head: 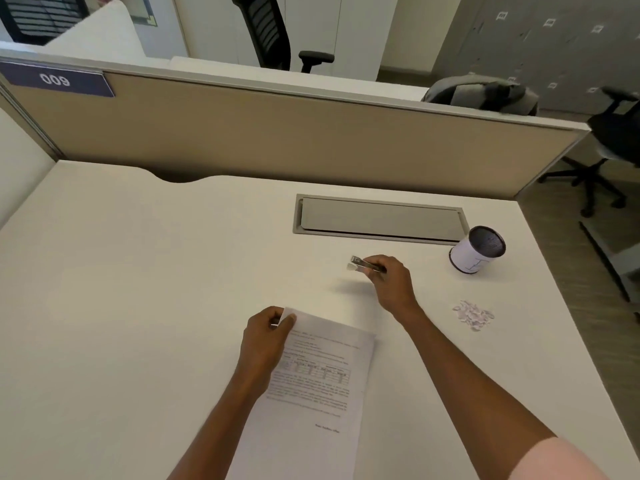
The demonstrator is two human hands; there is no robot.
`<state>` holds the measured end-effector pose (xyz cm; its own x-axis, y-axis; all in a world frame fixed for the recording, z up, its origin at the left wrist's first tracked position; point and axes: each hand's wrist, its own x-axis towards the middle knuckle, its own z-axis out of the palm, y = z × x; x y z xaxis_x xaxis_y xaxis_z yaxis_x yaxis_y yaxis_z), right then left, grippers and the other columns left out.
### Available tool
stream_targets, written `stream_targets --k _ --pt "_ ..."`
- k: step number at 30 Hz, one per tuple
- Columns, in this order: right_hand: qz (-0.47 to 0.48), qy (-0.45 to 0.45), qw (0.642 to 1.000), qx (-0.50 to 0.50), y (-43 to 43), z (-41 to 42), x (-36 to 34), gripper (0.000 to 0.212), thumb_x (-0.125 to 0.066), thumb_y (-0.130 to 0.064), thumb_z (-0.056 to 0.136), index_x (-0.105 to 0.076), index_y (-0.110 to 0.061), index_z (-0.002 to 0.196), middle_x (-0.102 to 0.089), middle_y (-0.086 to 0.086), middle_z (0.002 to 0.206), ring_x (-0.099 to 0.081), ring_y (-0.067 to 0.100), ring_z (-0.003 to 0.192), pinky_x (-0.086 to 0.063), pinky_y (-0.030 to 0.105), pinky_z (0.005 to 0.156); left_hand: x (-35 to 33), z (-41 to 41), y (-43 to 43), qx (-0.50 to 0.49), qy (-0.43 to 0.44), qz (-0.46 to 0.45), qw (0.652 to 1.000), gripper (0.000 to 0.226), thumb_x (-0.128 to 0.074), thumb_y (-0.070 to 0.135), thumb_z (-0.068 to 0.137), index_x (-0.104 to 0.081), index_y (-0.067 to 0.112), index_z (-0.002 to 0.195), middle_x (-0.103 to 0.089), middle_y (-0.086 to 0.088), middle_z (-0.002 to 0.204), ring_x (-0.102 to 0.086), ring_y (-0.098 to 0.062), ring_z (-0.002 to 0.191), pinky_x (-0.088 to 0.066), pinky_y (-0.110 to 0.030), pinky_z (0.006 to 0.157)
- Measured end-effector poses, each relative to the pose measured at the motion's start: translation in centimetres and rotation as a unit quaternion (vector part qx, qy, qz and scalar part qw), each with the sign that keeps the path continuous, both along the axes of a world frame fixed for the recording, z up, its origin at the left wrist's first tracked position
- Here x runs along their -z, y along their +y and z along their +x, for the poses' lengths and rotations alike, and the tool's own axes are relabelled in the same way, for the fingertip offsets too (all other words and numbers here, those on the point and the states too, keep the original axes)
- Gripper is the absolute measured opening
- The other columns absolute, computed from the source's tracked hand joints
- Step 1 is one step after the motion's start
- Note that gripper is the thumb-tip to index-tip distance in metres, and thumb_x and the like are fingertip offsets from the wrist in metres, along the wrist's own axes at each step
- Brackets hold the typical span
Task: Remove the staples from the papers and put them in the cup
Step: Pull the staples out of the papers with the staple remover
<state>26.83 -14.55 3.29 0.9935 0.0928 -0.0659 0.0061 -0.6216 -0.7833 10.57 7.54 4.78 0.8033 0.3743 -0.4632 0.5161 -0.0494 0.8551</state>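
A stapled set of printed papers [322, 382] lies on the white desk [138, 289] in front of me. My left hand [266, 341] pinches its top left corner, thumb on the sheet. My right hand [388, 277] grips a metal staple remover [362, 264] above the desk, its jaws pointing left, clear of the papers. The cup [476, 249], white-sided with a dark mesh inside, stands at the right, beyond my right hand.
A small heap of torn paper bits [472, 315] lies near the desk's right edge. A grey cable hatch [379, 218] is set into the desk behind the cup. A beige partition [277, 133] closes the far side. Office chairs stand beyond.
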Motion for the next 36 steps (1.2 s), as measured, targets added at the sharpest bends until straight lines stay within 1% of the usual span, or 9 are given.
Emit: stream_targets --k 4,12,20,24,27,30,31,33,36 --pt "-0.109 -0.06 0.992 -0.018 2.0 3.9 2.3 0.019 -0.075 -0.013 0.092 -0.076 -0.023 0.109 -0.076 -0.001 0.11 -0.067 0.026 0.105 -0.05 0.049 0.094 1.2 1.6 1.0 0.001 0.006 0.001 1.0 0.015 -0.062 0.024 0.107 -0.075 0.021 0.099 -0.08 0.002 0.094 -0.077 -0.02 0.088 -0.057 -0.029 0.067" --pt "-0.183 -0.107 0.975 -0.068 2.9 7.7 5.6 0.033 -0.077 -0.004 0.085 -0.074 -0.023 0.111 -0.074 -0.002 0.112 -0.067 0.026 0.109 -0.049 0.05 0.097 4.0 2.7 2.8 0.036 -0.038 0.017 0.998 0.012 -0.062 0.028 0.107 -0.069 0.027 0.098 -0.08 0.004 0.094 -0.077 -0.016 0.085 -0.059 -0.027 0.068" --pt "-0.192 -0.115 0.973 -0.058 3.1 7.7 7.0 0.03 -0.078 -0.01 0.087 -0.074 -0.025 0.112 -0.074 -0.003 0.111 -0.066 0.027 0.108 -0.047 0.046 0.096 4.1 1.9 3.6 0.053 -0.075 0.028 0.995 0.011 -0.056 0.035 0.109 -0.064 0.028 0.106 -0.082 0.007 0.094 -0.078 -0.015 0.084 -0.06 -0.026 0.064" --pt "-0.181 -0.115 0.975 -0.056 3.0 7.0 6.8 0.041 -0.079 -0.012 0.087 -0.069 -0.023 0.126 -0.07 -0.001 0.127 -0.062 0.026 0.119 -0.038 0.038 0.103 3.3 1.3 3.6 0.061 -0.091 0.015 0.994 0.011 -0.056 0.033 0.109 -0.064 0.025 0.107 -0.082 0.006 0.093 -0.078 -0.016 0.084 -0.06 -0.027 0.065" --pt "-0.092 -0.121 0.988 -0.021 2.6 5.1 4.9 0.031 -0.075 -0.013 0.093 -0.069 -0.019 0.123 -0.07 0.001 0.125 -0.061 0.022 0.116 -0.043 0.039 0.104 2.2 0.9 3.7 0.069 -0.112 -0.016 0.991 0.013 -0.055 0.03 0.11 -0.063 0.02 0.108 -0.082 0.001 0.099 -0.079 -0.023 0.087 -0.061 -0.032 0.069" --pt "0.098 -0.023 0.995 0.011 1.8 2.1 1.6 0.009 -0.068 -0.01 0.098 -0.075 -0.011 0.104 -0.078 0.003 0.101 -0.072 0.023 0.089 -0.056 0.042 0.083 0.6 0.2 3.6 0.055 -0.134 -0.094 0.985 0.014 -0.054 0.022 0.111 -0.058 0.008 0.107 -0.082 -0.006 0.114 -0.078 -0.033 0.093 -0.061 -0.044 0.071" --pt "0.162 0.047 0.986 0.01 1.4 0.9 0.3 0.011 -0.066 -0.014 0.1 -0.074 -0.007 0.105 -0.079 0.007 0.098 -0.073 0.026 0.086 -0.057 0.043 0.082 0.1 -0.1 3.6 0.053 -0.142 -0.108 0.982 0.014 -0.054 0.021 0.11 -0.057 0.007 0.106 -0.083 -0.009 0.113 -0.078 -0.034 0.092 -0.061 -0.044 0.071" --pt "0.257 0.171 0.951 -0.015 0.0 -1.8 -1.6 0.036 -0.054 -0.033 0.105 -0.07 -0.003 0.116 -0.079 0.017 0.105 -0.074 0.035 0.094 -0.058 0.046 0.087 -1.0 -0.6 3.6 0.048 -0.16 -0.116 0.979 0.013 -0.054 0.02 0.11 -0.057 0.009 0.106 -0.083 -0.013 0.101 -0.077 -0.031 0.081 -0.061 -0.043 0.066" --pt "0.324 0.299 0.896 -0.05 -2.4 -6.3 -3.1 0.066 -0.026 -0.054 0.106 -0.067 -0.008 0.13 -0.075 0.017 0.12 -0.071 0.03 0.107 -0.054 0.041 0.092 -2.7 -1.7 3.2 0.016 -0.184 -0.12 0.975 0.011 -0.053 0.021 0.11 -0.056 0.011 0.107 -0.078 -0.013 0.081 -0.074 -0.026 0.069 -0.059 -0.038 0.059"
